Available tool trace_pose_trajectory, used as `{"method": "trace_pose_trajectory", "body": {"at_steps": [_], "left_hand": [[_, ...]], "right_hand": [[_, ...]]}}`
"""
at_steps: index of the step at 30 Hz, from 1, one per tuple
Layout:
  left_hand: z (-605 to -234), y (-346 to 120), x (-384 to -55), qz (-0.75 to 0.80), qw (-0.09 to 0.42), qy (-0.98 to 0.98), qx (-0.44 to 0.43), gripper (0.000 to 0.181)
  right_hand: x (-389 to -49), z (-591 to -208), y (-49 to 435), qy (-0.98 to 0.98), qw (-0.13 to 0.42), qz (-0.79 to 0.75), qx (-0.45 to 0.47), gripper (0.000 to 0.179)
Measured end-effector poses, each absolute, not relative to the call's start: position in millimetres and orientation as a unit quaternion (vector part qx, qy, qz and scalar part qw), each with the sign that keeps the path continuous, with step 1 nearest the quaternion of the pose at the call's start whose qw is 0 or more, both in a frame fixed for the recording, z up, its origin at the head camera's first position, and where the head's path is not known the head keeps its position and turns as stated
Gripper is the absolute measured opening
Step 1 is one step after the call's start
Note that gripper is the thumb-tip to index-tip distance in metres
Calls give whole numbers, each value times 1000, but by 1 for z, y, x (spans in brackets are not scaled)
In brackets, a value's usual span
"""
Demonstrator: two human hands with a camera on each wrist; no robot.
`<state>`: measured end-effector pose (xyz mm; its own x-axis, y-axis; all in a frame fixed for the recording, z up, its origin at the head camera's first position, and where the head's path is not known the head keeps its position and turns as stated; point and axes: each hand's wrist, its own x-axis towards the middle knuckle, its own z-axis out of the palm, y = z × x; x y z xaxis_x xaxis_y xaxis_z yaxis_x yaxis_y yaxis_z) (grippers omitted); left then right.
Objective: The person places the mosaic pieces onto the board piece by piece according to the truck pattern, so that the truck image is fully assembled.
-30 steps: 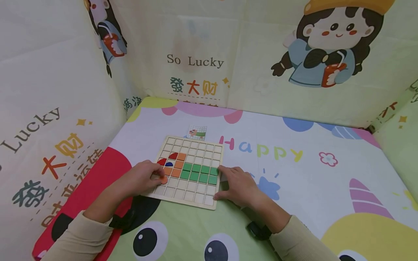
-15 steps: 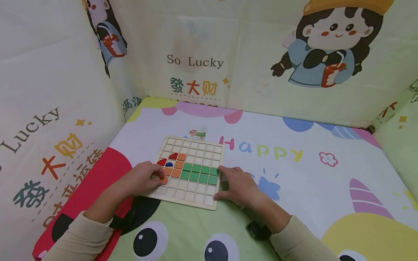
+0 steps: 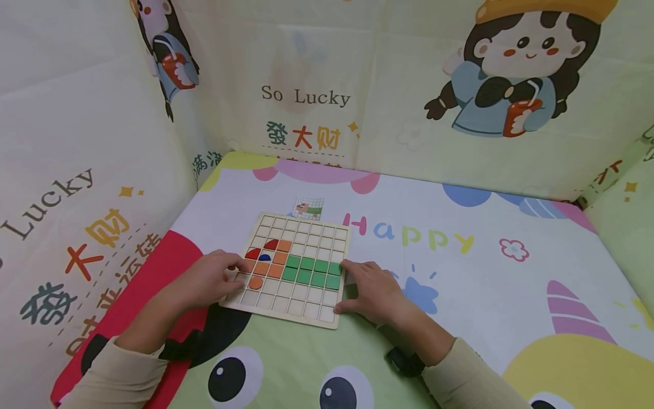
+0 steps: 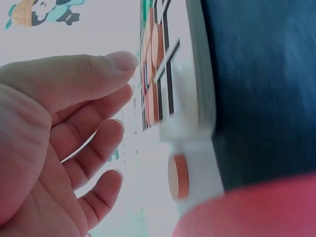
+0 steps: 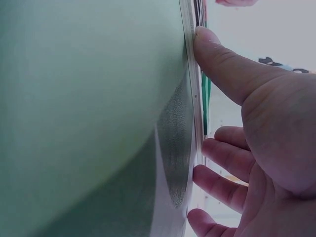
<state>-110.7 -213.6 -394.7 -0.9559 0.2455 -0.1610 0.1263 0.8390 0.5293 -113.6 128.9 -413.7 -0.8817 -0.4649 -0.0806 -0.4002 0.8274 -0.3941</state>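
Observation:
A wooden grid board [image 3: 296, 321] lies on the table with coloured pieces in its squares. An orange disc [image 3: 256, 282] sits in a lower-left square, below several orange squares [image 3: 280, 258]. Over the board's left edge is my left hand [image 3: 206, 278], its thumb and fingers apart with nothing between them. In the left wrist view another round orange piece [image 4: 180, 177] lies just off the board. My right hand [image 3: 375, 289] rests against the board's right edge, thumb near the lower corner and fingertips farther up, as the right wrist view also shows.
Green pieces [image 3: 311, 272] fill two rows at the board's right; red pieces [image 3: 272, 244] and a blue half-round [image 3: 264, 258] are at the left. A small picture card [image 3: 308, 208] lies behind the board. A patterned cloth [image 3: 485, 295] covers the table, with printed curtains [image 3: 398, 113] around it.
My left hand has let go of the orange disc, which stays in its square, and has drawn back to the left. My right hand and the board have not moved.

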Motion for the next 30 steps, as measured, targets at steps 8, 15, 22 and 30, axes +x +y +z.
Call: {"method": "trace_pose_trajectory", "body": {"at_steps": [8, 15, 22, 30], "left_hand": [[-392, -237, -109, 247, 114, 957, 98, 46], [-397, -249, -113, 252, 117, 957, 81, 43], [-402, -253, -119, 234, 120, 962, 80, 37], [-403, -253, -122, 227, 121, 963, 81, 38]], "right_hand": [[-114, -414, 129, 952, 85, -186, -228, 90], [-114, -414, 128, 953, 84, -185, -225, 90], [-114, -414, 128, 953, 85, -183, -227, 89], [-113, -413, 128, 953, 85, -177, -229, 89]]}}
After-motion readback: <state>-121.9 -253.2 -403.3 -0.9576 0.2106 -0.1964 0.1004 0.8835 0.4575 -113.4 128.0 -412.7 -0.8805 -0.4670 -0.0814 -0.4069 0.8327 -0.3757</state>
